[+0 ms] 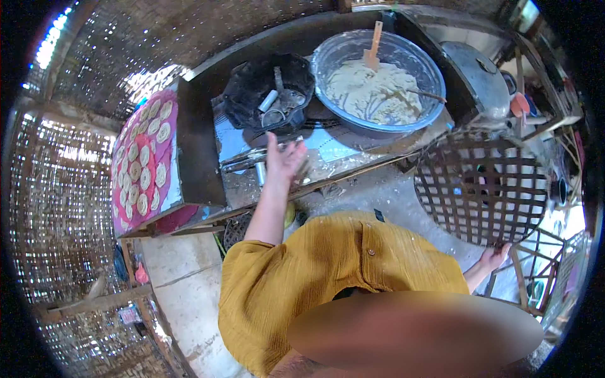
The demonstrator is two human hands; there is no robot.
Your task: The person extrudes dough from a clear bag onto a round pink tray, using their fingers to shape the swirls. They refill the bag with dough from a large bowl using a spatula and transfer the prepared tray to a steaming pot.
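My left hand (287,162) is over the front of the worktable, its thumb apart from the fingers and nothing held in it. Just beyond it sits a black basin (239,94) with a white cylinder (268,101) and other small tools inside. Metal-looking rods (242,161) lie beside the hand. At my right side, my right hand (495,257) grips the lower rim of a round open-weave tray (435,189), which is tilted up. A large blue-grey tub (328,104) of pale dough (353,88) stands at the back, with a wooden spatula (373,53) and a stick in it.
On the left, a pink-covered board (162,169) carries several round coiled dough pieces (144,155). A large lidded metal pot (472,72) stands at the back right. Wooden racks (535,277) and woven bamboo walls (69,189) border the space.
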